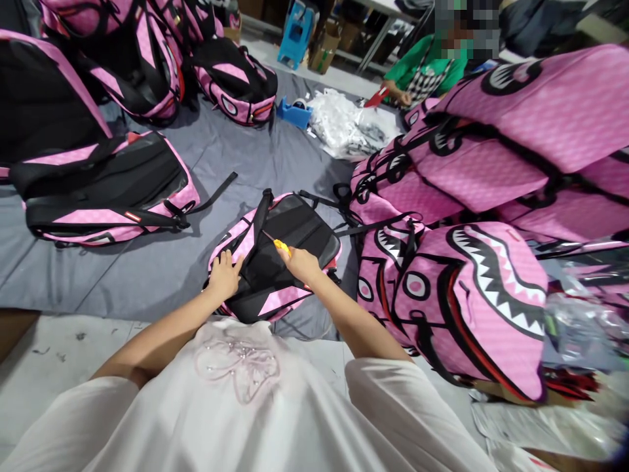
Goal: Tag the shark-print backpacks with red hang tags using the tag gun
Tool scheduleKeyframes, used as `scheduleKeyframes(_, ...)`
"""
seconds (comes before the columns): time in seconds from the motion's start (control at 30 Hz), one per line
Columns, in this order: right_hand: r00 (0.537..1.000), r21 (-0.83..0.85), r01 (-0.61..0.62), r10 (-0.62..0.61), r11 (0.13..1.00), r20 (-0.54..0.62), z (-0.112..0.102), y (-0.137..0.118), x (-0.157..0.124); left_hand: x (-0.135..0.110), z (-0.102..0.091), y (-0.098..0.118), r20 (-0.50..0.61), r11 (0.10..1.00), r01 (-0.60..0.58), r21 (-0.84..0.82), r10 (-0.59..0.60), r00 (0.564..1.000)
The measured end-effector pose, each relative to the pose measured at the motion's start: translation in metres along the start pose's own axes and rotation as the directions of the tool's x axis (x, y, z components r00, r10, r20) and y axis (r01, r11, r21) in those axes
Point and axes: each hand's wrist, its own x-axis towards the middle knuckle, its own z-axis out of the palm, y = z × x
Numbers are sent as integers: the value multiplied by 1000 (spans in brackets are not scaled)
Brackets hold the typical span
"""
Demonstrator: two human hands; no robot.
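Observation:
A pink and black backpack (314, 229) lies back-side up on the grey cloth in front of me. My left hand (223, 274) rests flat on its near left edge, fingers spread. My right hand (301, 262) is closed around a small yellow-handled cutting tool (281, 246), whose thin blade points up-left over the black shoulder strap (259, 216). The tip touches or hovers just above the strap; I cannot tell which.
A stack of pink shark-mouth backpacks (472, 288) rises at my right. More backpacks (108, 190) lie at the left and at the back (236, 82). A person in a green top (427, 65) sits beyond, near crumpled plastic bags (344, 124) and a blue tape dispenser (293, 113).

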Motion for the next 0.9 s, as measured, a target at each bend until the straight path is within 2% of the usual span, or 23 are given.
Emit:
scheduleKeyframes(0.1, 999, 99, -6, 2, 995, 42, -5, 15, 1, 2, -1, -1, -14, 999, 6, -42, -7, 1000)
scheduleKeyframes(0.2, 995, 231, -97, 92, 968, 29, -22, 44, 3, 1, -2, -11, -104, 963, -2, -268, -27, 994)
scheduleKeyframes(0.23, 991, 271, -129, 132, 954, 8, -28, 55, 4, -1, -3, -16, -128, 922, 9, -387, -64, 990)
scheduleKeyframes(0.33, 977, 341, -194, 211, 920, -15, -40, 80, 6, -9, -4, -31, -165, 718, 47, -695, -222, 961)
scheduleKeyframes(0.37, 976, 349, -203, 218, 915, -5, -40, 85, 7, -12, -5, -34, -189, 672, 42, -739, -267, 945)
scheduleKeyframes(0.43, 978, 362, -200, 208, 911, 17, -37, 89, 9, -16, -5, -36, -261, 645, 11, -764, -324, 909)
scheduleKeyframes(0.5, 979, 365, -187, 203, 912, -5, -36, 92, 12, -18, -5, -35, -301, 607, -14, -794, -373, 878)
scheduleKeyframes(0.53, 976, 351, -192, 216, 917, -31, -37, 93, 14, -18, -4, -35, -303, 555, -36, -831, -398, 866)
scheduleKeyframes(0.57, 970, 323, -204, 236, 924, -62, -38, 95, 16, -18, -3, -36, -297, 477, -70, -876, -419, 858)
scheduleKeyframes(0.63, 955, 238, -236, 270, 942, -120, -43, 94, 17, -20, -1, -41, -251, 265, -144, -954, -435, 865)
scheduleKeyframes(0.7, 966, 172, -210, 231, 963, -117, -41, 82, 10, -22, 2, -52, -144, 1, -156, -988, -382, 913)
scheduleKeyframes(0.77, 997, 192, -68, 61, 979, 42, -32, 58, -7, -23, 5, -63, -11, -254, -91, -963, -300, 954)
scheduleKeyframes(0.8, 984, 245, 20, -62, 969, 166, -26, 44, -16, -22, 6, -69, 52, -354, -51, -934, -276, 960)
scheduleKeyframes(0.83, 930, 314, 87, -190, 945, 315, -21, 30, -25, -21, 7, -73, 108, -426, -15, -905, -263, 959)
scheduleKeyframes(0.87, 870, 370, 115, -274, 922, 411, -18, 18, -30, -18, 8, -77, 156, -472, 17, -881, -257, 954)
scheduleKeyframes(0.9, 847, 405, 115, -303, 907, 437, -18, 9, -32, -15, 9, -80, 196, -497, 48, -866, -249, 948)
